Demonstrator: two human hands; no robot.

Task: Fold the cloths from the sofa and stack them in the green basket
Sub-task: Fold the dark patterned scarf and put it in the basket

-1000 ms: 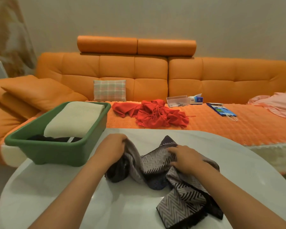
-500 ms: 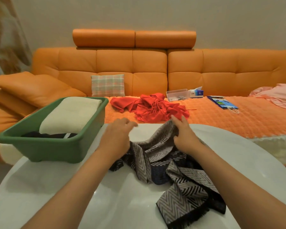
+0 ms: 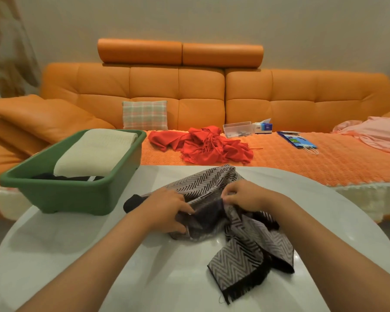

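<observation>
nearest on the white counter [image 3: 77, 255] lies the fringed end of the zigzag scarf [image 3: 245, 251], loose and twisted over itself, while the rest is bunched up just beyond it under both hands. the step in hand looks like finding an edge so the scarf can be laid out for folding. to do it well, i'd trace that one edge to a corner, draw the hands apart so the length pulls straight and the twist drops out, then flatten it on the counter before any fold.

the left hand [image 3: 167, 210] comes in from the lower left, palm down, its fingers [image 3: 178, 226] curled round a gathered clump of scarf. the right hand [image 3: 245, 197] reaches in from the lower right, its fingers [image 3: 229, 200] bent and pinching a raised edge of the fabric.

further left on the counter stands the green basket [image 3: 72, 199], holding a folded cream cloth [image 3: 97, 152] on top of something dark. behind, a crumpled red cloth [image 3: 203, 147] and a pink cloth [image 3: 378, 134] wait on the sofa [image 3: 189, 93].
</observation>
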